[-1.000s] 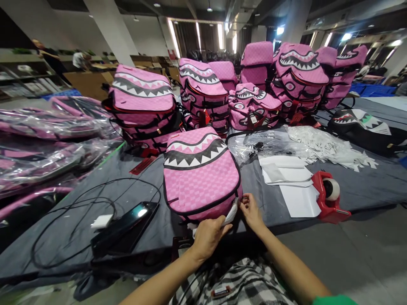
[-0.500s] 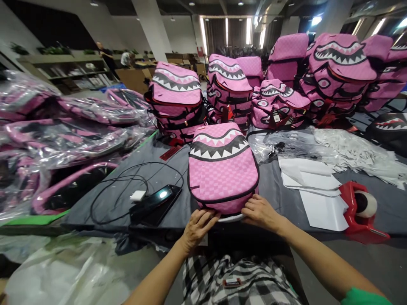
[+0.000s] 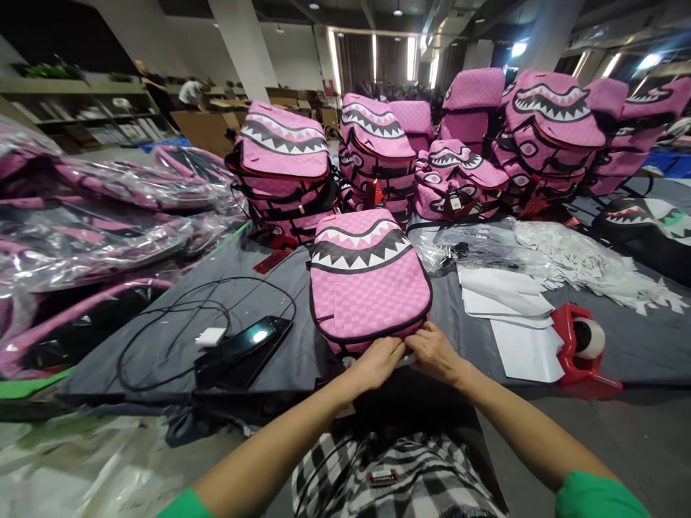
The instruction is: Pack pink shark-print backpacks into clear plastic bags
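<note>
At the near edge of the table: pink backpack, 2 hands at its bottom rim

Far left, pink bags in clear plastic, piled up. Next, white plug, loose black cable, phone with a bright glare spot. Red tag lies farther back, by the left stack of pink bags.

Center, in front of the stacks: backpack on the table, front panel facing up, narrower top end away from the person. Checkered in 2 pinks, black piping round the panel, rounded corners. Shark-mouth print across the upper part: wavy black band, 2 rows of white pointed teeth. Short upright seam low on the left side. Panel looks smooth and full.

Left hand: fingers bent, nearly closed, at the bottom rim. Right hand: just beside it, fingers curled at the same rim, pale strip by the fingertips. Pads hidden on both; can't tell what's pinched.

Right: clear plastic, white sheets, red tape dispenser with 1 roll, black bag.
</note>
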Available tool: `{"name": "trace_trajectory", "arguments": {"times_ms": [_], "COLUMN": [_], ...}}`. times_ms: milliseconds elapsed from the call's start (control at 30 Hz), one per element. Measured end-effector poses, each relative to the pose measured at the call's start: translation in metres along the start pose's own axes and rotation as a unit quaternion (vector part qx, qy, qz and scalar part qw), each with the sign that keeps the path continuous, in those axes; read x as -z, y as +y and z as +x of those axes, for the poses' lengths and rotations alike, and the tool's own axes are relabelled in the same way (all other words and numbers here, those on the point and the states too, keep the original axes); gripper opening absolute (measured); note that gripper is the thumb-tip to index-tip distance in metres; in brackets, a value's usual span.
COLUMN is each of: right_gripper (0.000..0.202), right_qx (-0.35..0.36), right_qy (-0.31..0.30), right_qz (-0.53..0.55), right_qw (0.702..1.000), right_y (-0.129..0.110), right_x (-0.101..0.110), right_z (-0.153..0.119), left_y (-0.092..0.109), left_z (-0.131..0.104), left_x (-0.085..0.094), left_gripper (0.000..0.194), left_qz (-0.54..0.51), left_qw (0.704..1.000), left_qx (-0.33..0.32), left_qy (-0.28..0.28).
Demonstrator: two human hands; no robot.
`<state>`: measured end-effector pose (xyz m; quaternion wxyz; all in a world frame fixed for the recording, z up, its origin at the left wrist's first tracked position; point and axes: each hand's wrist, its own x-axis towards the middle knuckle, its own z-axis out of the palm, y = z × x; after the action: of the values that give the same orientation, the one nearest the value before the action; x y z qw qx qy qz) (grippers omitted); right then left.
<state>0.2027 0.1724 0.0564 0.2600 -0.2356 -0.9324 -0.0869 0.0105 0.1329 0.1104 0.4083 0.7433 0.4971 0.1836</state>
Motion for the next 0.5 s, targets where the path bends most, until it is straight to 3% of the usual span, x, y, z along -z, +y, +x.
{"name": "trace_trajectory", "arguments": {"times_ms": [133, 300, 400, 500], "right_gripper": [0.011, 0.02, 0.053, 0.051], "right_qx": [-0.018, -0.049, -0.083, -0.221], "right_qy": [0.026, -0.042, -0.008, 0.11], "right_qz": [-0.005, 0.011, 0.064, 0.081], "right_qw": [0.999, 0.998, 0.994, 0.966], "right_y": [0.01, 0.002, -0.012, -0.018], "right_x": [-0.005, 0.0, 0.032, 0.082], "right_z": [-0.005, -0.003, -0.02, -0.07], "left_y": [0.003, -0.009, -0.013, -0.014], "left_z": [0.037, 0.023, 0.007, -0.001], "left_x": [-0.004, 0.003, 0.007, 0.003], "left_gripper": [0.045, 0.059, 0.057, 0.056], "left_qz": [-0.042, -0.076, -0.13, -0.202], "left_qw": [0.994, 0.982, 0.98, 0.974], "left_qx": [0.042, 0.036, 0.026, 0.056], "left_qy": [-0.097, -0.171, -0.15, -0.088]}}
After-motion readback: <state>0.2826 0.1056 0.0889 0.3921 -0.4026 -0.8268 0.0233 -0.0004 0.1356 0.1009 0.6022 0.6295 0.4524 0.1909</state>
